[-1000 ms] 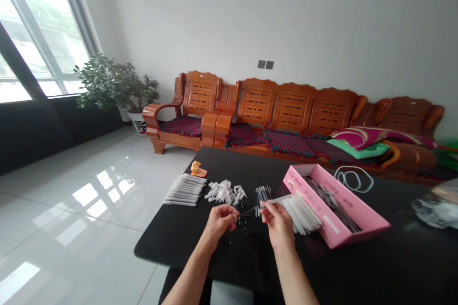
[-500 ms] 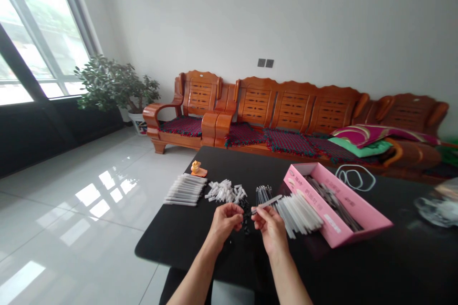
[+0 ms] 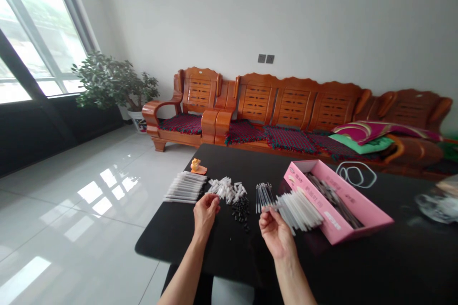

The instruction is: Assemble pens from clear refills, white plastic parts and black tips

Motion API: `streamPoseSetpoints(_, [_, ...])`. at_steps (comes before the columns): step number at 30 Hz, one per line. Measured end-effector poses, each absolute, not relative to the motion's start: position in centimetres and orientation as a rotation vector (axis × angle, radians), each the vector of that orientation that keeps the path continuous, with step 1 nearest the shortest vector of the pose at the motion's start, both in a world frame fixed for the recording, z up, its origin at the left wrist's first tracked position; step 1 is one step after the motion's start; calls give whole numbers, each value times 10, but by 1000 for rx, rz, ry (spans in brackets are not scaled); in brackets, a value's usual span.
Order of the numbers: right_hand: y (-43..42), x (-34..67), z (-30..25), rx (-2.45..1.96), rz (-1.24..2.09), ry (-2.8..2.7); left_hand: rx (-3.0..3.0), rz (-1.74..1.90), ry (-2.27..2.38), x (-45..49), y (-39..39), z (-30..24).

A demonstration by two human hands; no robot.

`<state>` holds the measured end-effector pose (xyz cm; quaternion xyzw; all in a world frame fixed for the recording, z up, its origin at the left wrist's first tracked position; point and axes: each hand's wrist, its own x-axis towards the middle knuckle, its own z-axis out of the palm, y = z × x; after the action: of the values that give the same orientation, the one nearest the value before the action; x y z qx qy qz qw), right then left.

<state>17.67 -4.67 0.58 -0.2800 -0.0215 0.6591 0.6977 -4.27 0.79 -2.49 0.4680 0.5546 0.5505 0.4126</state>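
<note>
My left hand (image 3: pixel 206 212) is over the table, fingertips pinched, at the near left edge of a heap of short white caps (image 3: pixel 226 189). Whether anything sits in that pinch is hidden. My right hand (image 3: pixel 276 232) is closed on a pale pen barrel (image 3: pixel 271 208), held between thumb and fingers. Just beyond it lie thin dark-and-clear pen refills (image 3: pixel 264 194), and to its right a row of translucent white pen barrels (image 3: pixel 299 210). Small black plugs (image 3: pixel 240 209) are scattered between my hands. A row of white capped pens (image 3: pixel 185 187) lies at the left.
A pink box (image 3: pixel 341 209) with dark sticks inside stands at the right. Near it are white bands (image 3: pixel 356 175) and a clear plastic bag (image 3: pixel 438 205). A small orange figurine (image 3: pixel 196 166) stands at the black table's (image 3: pixel 229 155) far left. Behind is a wooden sofa (image 3: pixel 293 109).
My left hand has moved left, away from the black plugs toward the white caps. My right hand has shifted slightly right and turned, still holding the pen barrel.
</note>
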Motion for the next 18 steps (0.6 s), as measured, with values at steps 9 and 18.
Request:
streamPoseSetpoints(9, [-50,176,-2,-674,1436,-29,1725,1016,1630,-25,-6,-32])
streamPoseSetpoints(18, [-53,173,-11,-723,1445,-77,1839,865,1674,-8,-5,-34])
